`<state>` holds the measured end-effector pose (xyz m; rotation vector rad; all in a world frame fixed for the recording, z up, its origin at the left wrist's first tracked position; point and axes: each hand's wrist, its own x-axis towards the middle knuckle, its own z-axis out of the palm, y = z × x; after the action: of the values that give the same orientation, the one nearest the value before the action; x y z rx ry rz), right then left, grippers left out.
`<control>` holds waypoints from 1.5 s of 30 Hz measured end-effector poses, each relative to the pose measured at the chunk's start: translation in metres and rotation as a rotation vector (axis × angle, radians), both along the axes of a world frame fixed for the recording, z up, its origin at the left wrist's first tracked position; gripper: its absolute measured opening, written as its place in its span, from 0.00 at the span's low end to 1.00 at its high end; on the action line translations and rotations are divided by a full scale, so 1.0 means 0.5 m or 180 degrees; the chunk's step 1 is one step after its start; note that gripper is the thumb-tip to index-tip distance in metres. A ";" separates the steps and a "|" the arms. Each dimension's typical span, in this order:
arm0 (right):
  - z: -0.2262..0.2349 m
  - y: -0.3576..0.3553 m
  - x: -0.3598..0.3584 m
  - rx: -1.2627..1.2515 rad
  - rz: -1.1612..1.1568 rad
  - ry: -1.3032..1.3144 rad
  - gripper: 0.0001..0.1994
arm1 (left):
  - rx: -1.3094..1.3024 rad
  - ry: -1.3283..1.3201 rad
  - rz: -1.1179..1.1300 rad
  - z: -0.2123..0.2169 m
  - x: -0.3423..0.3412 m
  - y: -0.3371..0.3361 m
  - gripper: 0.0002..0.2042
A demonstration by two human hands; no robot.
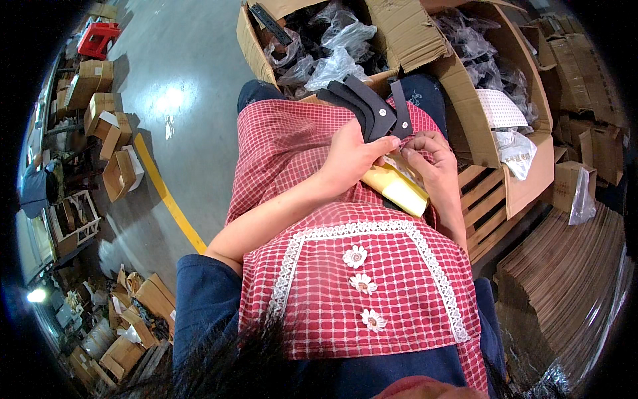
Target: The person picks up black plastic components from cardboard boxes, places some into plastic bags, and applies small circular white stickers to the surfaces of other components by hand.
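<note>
My left hand (352, 158) is closed around a bunch of flat black strap-like pieces (372, 110), which fan out above it over my lap. Two of the pieces carry a round, light-coloured stud, like a snap. My right hand (433, 159) is close beside it, fingers bent and thumb pressed in by the lower end of the pieces; whatever it pinches is too small to make out. Beneath both hands, a yellow glossy sheet or backing (399, 189) rests on the red checked apron (286, 159). A whitish strip shows along its upper edge, partly hidden by the fingers.
In front of my knees stands an open carton (256, 46) with clear plastic bags and black parts. Another open carton (478, 126) of bagged parts sits on a wooden pallet (488, 219) at the right. Flattened cardboard (565, 272) is stacked beyond. Boxes (119, 173) line the left.
</note>
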<state>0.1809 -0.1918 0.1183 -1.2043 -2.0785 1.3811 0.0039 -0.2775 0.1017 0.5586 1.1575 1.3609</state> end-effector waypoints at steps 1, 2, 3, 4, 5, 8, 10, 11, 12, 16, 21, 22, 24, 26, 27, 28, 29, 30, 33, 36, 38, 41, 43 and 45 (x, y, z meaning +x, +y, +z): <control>-0.002 0.000 0.000 0.0091 0.0013 -0.0025 0.08 | -0.0011 0.0002 -0.0014 0.000 -0.001 0.000 0.07; -0.005 0.000 0.000 0.0181 0.0026 -0.0049 0.07 | -0.0014 -0.0031 0.0058 0.001 0.001 0.000 0.06; -0.007 0.000 0.000 0.0271 0.0038 -0.0074 0.07 | -0.0016 -0.0063 0.0129 0.002 0.004 0.001 0.04; -0.011 0.000 0.000 0.0335 0.0045 -0.0079 0.07 | -0.0019 -0.0096 0.0201 0.003 0.005 0.001 0.03; -0.014 0.000 0.000 0.0400 0.0049 -0.0084 0.07 | -0.0010 -0.0125 0.0189 0.002 0.005 0.001 0.03; -0.010 -0.006 -0.007 0.0578 0.0005 -0.0191 0.07 | -0.0023 -0.0198 0.0160 -0.002 0.004 0.000 0.03; -0.012 -0.009 -0.011 0.0866 0.0007 -0.0266 0.06 | -0.0084 -0.0228 0.0153 -0.003 0.002 -0.002 0.03; -0.017 -0.010 -0.012 0.1098 0.0032 -0.0291 0.06 | -0.0126 -0.0284 0.0126 -0.006 0.001 -0.002 0.04; -0.020 -0.010 -0.013 0.1329 0.0056 -0.0317 0.06 | -0.0168 -0.0341 0.0099 -0.013 0.000 -0.003 0.05; -0.028 -0.014 -0.022 0.1930 -0.0034 -0.0427 0.05 | -0.0232 -0.0744 0.0085 -0.023 -0.005 -0.001 0.07; -0.043 -0.006 -0.008 0.1769 -0.0325 -0.0417 0.05 | -0.0312 -0.0748 0.0024 -0.011 -0.003 0.002 0.06; -0.040 -0.003 -0.003 0.1319 -0.0397 -0.0235 0.06 | -0.0334 -0.0747 0.0026 -0.009 -0.004 0.002 0.06; -0.024 0.003 0.006 0.0425 -0.0535 0.0109 0.06 | -0.0210 -0.0458 0.0091 -0.009 -0.002 0.002 0.04; 0.000 0.005 0.007 -0.0269 -0.0566 0.0385 0.07 | -0.0133 -0.0212 0.0152 -0.009 0.001 0.003 0.04; 0.011 0.001 0.006 -0.0441 -0.0579 0.0489 0.07 | -0.0119 -0.0111 0.0181 -0.011 0.005 0.003 0.04; 0.021 -0.002 0.005 -0.0613 -0.0588 0.0594 0.07 | -0.0104 -0.0009 0.0213 -0.012 0.009 0.003 0.04; 0.028 -0.005 0.003 -0.0661 -0.0569 0.0615 0.07 | -0.0139 0.0057 0.0184 -0.010 0.009 0.003 0.05; 0.035 -0.008 0.001 -0.0709 -0.0547 0.0637 0.07 | -0.0174 0.0123 0.0157 -0.006 0.009 0.004 0.05; 0.052 -0.012 -0.008 -0.0694 -0.0431 0.0590 0.08 | -0.0362 0.0688 0.0061 0.019 0.007 0.006 0.07; 0.061 -0.011 -0.021 -0.0377 -0.0324 0.0472 0.08 | -0.0226 0.1630 0.0075 -0.006 0.012 0.005 0.10; 0.067 -0.006 -0.029 -0.0195 -0.0245 0.0417 0.08 | -0.0165 0.1895 0.0090 -0.016 0.014 0.004 0.11; 0.070 0.008 -0.038 -0.0136 -0.0160 0.0436 0.09 | -0.0184 0.1745 0.0146 -0.013 0.016 0.003 0.12; 0.059 0.016 -0.034 -0.0174 -0.0188 0.0530 0.09 | -0.0035 0.1769 0.0295 -0.007 0.016 0.003 0.11; 0.044 0.021 -0.021 -0.0244 -0.0252 0.0417 0.08 | -0.0252 0.1031 0.0251 0.009 0.012 0.002 0.10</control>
<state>0.1702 -0.1814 0.1401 -1.1792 -1.8850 1.4734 0.0097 -0.2767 0.1063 0.6999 1.5023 1.3154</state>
